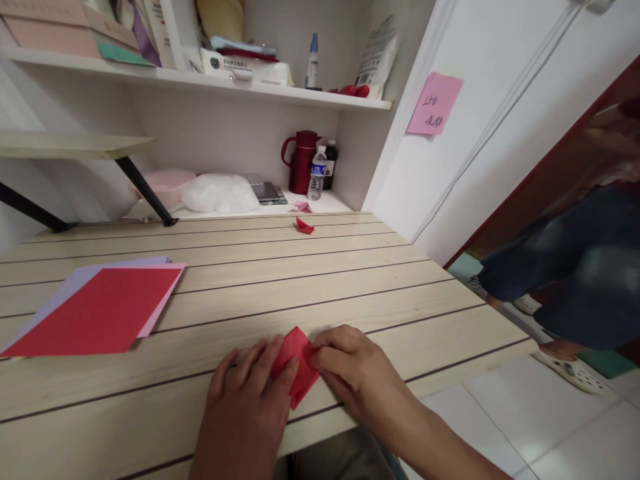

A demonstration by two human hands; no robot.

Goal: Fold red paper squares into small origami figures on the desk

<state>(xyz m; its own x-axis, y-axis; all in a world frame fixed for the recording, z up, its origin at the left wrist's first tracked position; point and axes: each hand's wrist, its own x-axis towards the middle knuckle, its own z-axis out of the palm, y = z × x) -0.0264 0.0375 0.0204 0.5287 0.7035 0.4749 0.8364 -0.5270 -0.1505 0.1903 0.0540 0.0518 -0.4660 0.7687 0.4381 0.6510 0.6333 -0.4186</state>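
A small sheet of red paper [300, 379], folded into a diamond shape, lies on the table near its front edge. My left hand [246, 393] holds its left side against the tabletop, with the thumb across the paper and the fingers along the left edge. At the right corner, the thumb and bent fingers of my right hand [353, 367] pinch the paper. The fingertips partly cover both side corners, so the folds there are hidden. Farther back on the table sits a small folded red paper piece [305, 226].
Red, pink and lilac sheets [100, 310] lie stacked at left. Behind the table stand a dark red jug [302, 163], a water bottle [317, 175] and a pink folded paper [302, 207]. A small raised shelf [75, 145] is at left. Another person [575, 253] is at right.
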